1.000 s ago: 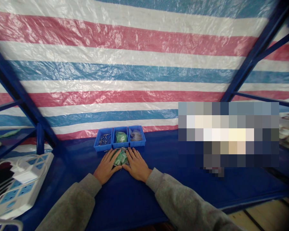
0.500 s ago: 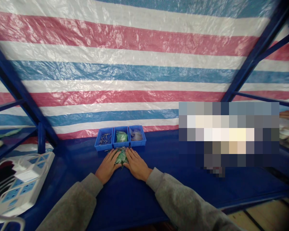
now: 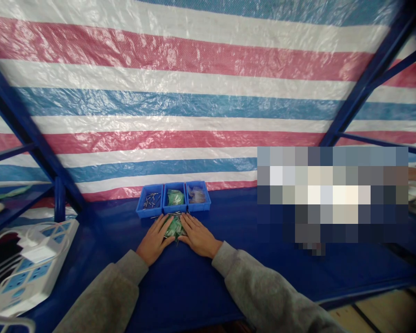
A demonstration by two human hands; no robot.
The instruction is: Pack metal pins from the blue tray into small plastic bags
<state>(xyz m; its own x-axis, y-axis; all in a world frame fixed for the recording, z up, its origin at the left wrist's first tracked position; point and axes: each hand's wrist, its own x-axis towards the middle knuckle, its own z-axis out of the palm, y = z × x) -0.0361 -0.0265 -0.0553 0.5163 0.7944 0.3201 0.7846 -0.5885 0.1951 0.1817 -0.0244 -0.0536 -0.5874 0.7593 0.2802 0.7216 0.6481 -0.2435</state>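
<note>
My left hand (image 3: 156, 239) lies with its fingers stretched along the left side of a small heap of green packets (image 3: 175, 226). Against the heap's right side rests my right hand (image 3: 198, 235), its fingers also extended and partly over the edge. Both thumbs point inward at the near side. A few thin metal pieces (image 3: 174, 214) show at the heap's far edge, too small to name. Just behind stand three joined blue bins: the left bin (image 3: 147, 213) holds metal screw-like pieces, the middle bin (image 3: 164, 203) green packets, the right bin (image 3: 204, 206) clear plastic bags.
The blue tabletop (image 3: 180, 291) reaches back to a striped plastic sheet (image 3: 194, 106). A white power strip (image 3: 38, 273) with plugs and cables is at the left. Blue metal posts (image 3: 59, 199) frame both sides. A pixelated patch hides the right of the table.
Hardly anything differs: my right hand has shifted very slightly to the right beside the green packets. My left hand and the bins look the same.
</note>
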